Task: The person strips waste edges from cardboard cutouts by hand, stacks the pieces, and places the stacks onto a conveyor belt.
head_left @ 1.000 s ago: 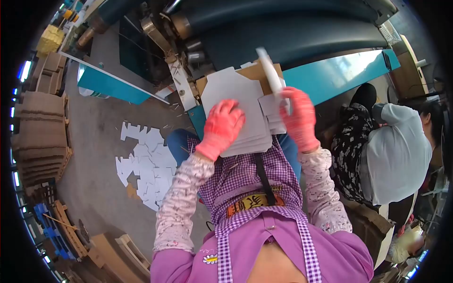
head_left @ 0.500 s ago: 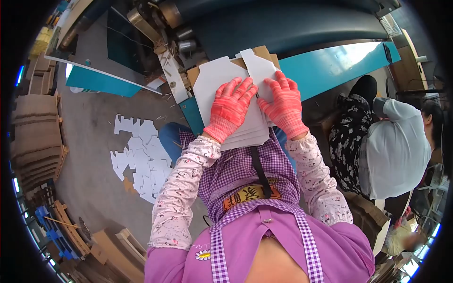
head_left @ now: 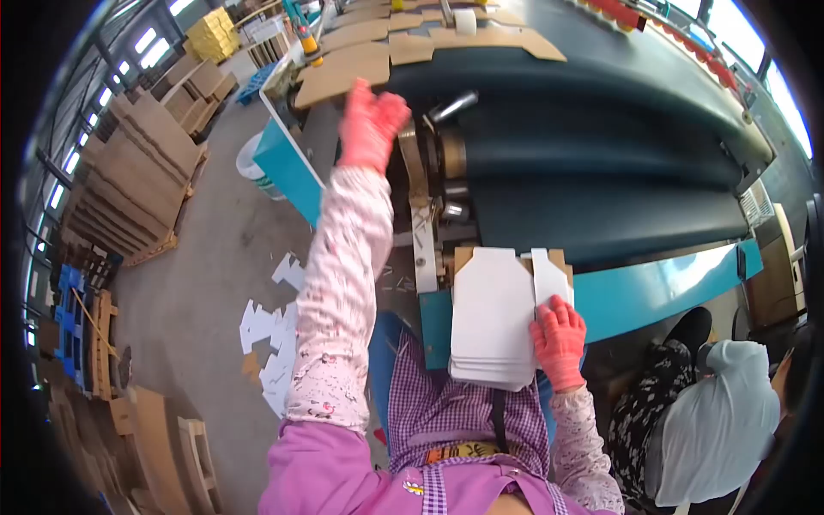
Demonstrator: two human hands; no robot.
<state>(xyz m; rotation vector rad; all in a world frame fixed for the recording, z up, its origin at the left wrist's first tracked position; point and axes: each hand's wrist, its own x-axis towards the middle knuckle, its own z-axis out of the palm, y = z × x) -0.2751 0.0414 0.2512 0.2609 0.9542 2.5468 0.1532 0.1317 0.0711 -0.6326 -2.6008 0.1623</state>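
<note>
My left hand point(head_left: 371, 129), in a red knitted glove, is stretched far forward beside the roller end. It is blurred, but its fingers look apart and nothing shows in them. Just beyond the fingertips lies a brown cardboard sheet point(head_left: 348, 73); whether they touch it I cannot tell. A stack of white cut card pieces point(head_left: 492, 318) rests at my lap against the teal ledge, with brown card showing at its far corners. My right hand point(head_left: 560, 339), gloved in red too, lies on the stack's right edge near a narrow white flap point(head_left: 549, 276), fingers slightly bent.
A dark belt and roller point(head_left: 601, 163) stretch ahead, above a teal ledge point(head_left: 661, 283). Overlapping cardboard blanks point(head_left: 463, 39) lie on the machine. White scraps point(head_left: 279, 335) litter the floor. A seated person point(head_left: 712, 421) is at the right. Stacked cardboard point(head_left: 129, 172) stands left.
My left hand has left the white stack and swung forward and left toward the cardboard. My right hand has stayed on the stack's right side. The view has tilted up, showing more of the machine.
</note>
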